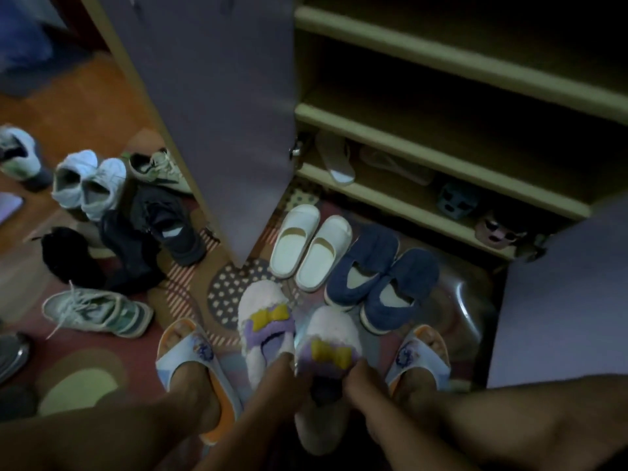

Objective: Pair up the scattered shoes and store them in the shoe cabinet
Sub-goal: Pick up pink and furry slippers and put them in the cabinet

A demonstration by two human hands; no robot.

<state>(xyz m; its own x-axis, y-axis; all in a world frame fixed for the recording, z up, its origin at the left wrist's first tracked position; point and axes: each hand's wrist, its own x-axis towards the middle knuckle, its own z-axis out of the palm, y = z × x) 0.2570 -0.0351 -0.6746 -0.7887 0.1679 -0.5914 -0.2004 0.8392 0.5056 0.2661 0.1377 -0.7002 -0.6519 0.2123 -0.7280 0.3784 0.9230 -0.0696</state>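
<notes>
Fluffy cloth is seen on the bow slippers (268, 321), smooth matt plastic on the white slippers (311, 246).

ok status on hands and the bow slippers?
Left hand grips one fluffy bow slipper, right hand the other. Both on the rug. Open cabinet door stands left of the shelves.

A patterned rug (217, 294) is covering the floor before the open shoe cabinet (441, 185), and shoes are lying across it. Just beyond the hands (282, 372), the white slippers (311, 248) and blue slippers (380, 278) are sitting paired side by side. Well to the left hand's side, pale sneakers (88, 183), dark shoes (153, 239) and a green sneaker (98, 312) are lying scattered. A sandal (334, 161) is resting on the cabinet's lowest shelf.
</notes>
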